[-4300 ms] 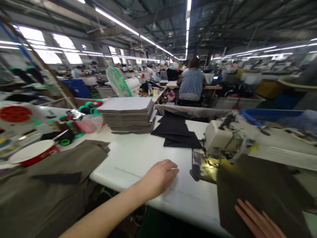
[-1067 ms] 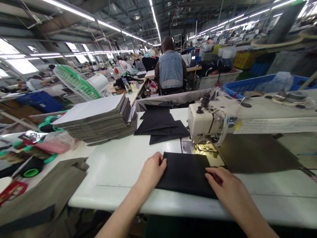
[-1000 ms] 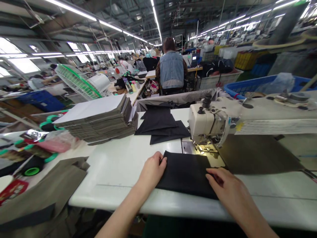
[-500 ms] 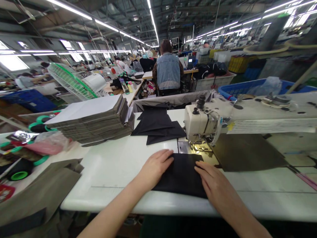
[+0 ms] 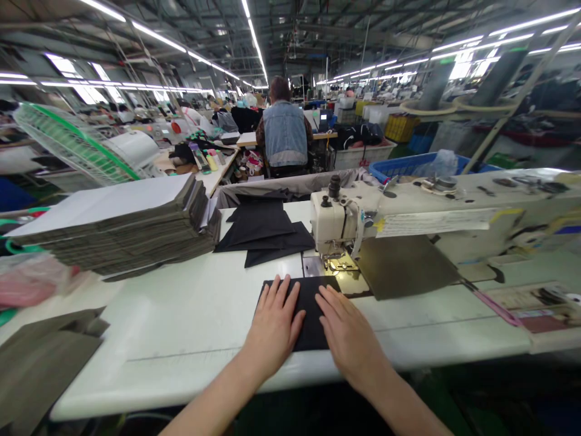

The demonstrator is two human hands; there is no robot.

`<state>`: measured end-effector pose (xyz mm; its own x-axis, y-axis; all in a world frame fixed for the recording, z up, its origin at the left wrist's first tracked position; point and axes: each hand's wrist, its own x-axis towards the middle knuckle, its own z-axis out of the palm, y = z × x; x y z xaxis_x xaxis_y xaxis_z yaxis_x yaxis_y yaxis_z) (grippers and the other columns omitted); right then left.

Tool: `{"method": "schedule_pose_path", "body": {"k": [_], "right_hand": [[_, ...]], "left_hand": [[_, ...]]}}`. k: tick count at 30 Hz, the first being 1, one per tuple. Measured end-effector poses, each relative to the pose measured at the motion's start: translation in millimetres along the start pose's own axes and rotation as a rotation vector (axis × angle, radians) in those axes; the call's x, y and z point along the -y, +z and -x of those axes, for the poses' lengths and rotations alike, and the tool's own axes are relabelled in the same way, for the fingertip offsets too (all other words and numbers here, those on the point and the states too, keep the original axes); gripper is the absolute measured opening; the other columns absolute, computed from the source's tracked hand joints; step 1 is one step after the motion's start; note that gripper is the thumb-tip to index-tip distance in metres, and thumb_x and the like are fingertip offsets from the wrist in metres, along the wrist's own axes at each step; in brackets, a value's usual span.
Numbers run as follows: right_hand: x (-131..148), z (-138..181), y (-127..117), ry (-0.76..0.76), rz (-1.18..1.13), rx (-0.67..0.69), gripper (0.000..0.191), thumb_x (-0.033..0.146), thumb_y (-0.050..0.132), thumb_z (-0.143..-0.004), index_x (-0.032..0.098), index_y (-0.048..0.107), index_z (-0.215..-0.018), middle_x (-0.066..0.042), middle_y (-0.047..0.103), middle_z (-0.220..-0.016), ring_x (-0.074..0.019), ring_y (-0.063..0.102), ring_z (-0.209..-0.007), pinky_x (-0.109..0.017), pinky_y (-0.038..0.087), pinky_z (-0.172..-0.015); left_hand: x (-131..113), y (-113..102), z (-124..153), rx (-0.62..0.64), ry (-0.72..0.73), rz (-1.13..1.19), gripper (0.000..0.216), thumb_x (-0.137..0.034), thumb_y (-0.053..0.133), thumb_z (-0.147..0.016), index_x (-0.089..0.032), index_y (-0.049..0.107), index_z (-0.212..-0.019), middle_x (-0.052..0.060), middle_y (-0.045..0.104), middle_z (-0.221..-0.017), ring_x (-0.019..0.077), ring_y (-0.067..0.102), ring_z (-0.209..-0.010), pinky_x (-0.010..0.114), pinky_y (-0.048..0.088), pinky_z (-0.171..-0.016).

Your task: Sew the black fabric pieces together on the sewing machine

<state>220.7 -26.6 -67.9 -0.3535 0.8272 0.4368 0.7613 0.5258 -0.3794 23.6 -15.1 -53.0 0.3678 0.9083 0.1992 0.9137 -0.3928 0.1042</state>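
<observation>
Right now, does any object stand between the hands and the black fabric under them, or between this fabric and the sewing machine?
Nothing visible does. The left hand and right hand lie directly on the black fabric, whose far edge is close to the metal plate of the sewing machine; the olive fabric lies to the right.

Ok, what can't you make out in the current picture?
Head view, black cloth: partly hidden under the left hand and right hand.
Head view, olive cloth at lower left: cut off by the left edge.
Head view, paper strip on the sewing machine: writing too small and blurred to read.
</observation>
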Motion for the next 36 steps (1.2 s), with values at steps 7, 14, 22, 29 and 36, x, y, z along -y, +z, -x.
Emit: {"method": "schedule_pose_path", "body": {"k": [7,14,22,29,36], "right_hand": [[-41,16,-30,-0.023,0.017,0.016,0.036,0.021,0.051,-0.096,0.015,0.064,-0.129,-0.015,0.063,-0.137,-0.0292,0.056,-0.130,-0.051,0.049,-0.108],[-42,-10,-22,-0.047,-0.010,0.041,0.038,0.014,0.050,-0.093,0.012,0.063,-0.128,-0.015,0.064,-0.135,-0.0284,0.056,-0.129,-0.051,0.047,-0.110],[-46,-14,-14,-0.024,-0.024,0.004,0.037,0.015,0.051,-0.093,0.016,0.064,-0.128,-0.012,0.064,-0.134,-0.0266,0.056,-0.128,-0.048,0.047,-0.109],[-45,-15,-16,-0.032,0.001,0.012,0.037,0.016,0.052,-0.094,0.016,0.064,-0.128,-0.013,0.064,-0.134,-0.0272,0.056,-0.128,-0.049,0.046,-0.110],[-41,-17,-19,-0.036,0.006,0.012,0.036,0.015,0.052,-0.093,0.014,0.064,-0.127,-0.013,0.065,-0.133,-0.0275,0.058,-0.125,-0.051,0.049,-0.107]], "left_hand": [[-16,-16,-25,0.102,0.124,0.157,0.049,-0.028,0.050,-0.099,-0.017,0.047,-0.146,0.013,0.034,-0.161,0.0309,0.026,-0.151,0.056,0.028,-0.120],[-6,-18,-55,0.179,0.284,0.229,0.055,-0.035,0.052,-0.101,-0.022,0.040,-0.152,0.011,0.037,-0.160,0.0260,0.029,-0.150,0.051,0.025,-0.121],[3,-16,-61,0.213,0.295,0.217,0.055,-0.039,0.050,-0.102,-0.023,0.039,-0.152,0.008,0.034,-0.161,0.0259,0.028,-0.151,0.050,0.024,-0.122],[5,-15,-63,0.212,0.307,0.222,0.054,-0.038,0.051,-0.101,-0.022,0.040,-0.152,0.008,0.034,-0.161,0.0257,0.028,-0.151,0.051,0.023,-0.123],[8,-15,-67,0.189,0.321,0.195,0.054,-0.037,0.053,-0.101,-0.020,0.041,-0.151,0.011,0.036,-0.160,0.0274,0.030,-0.150,0.052,0.025,-0.121]]}}
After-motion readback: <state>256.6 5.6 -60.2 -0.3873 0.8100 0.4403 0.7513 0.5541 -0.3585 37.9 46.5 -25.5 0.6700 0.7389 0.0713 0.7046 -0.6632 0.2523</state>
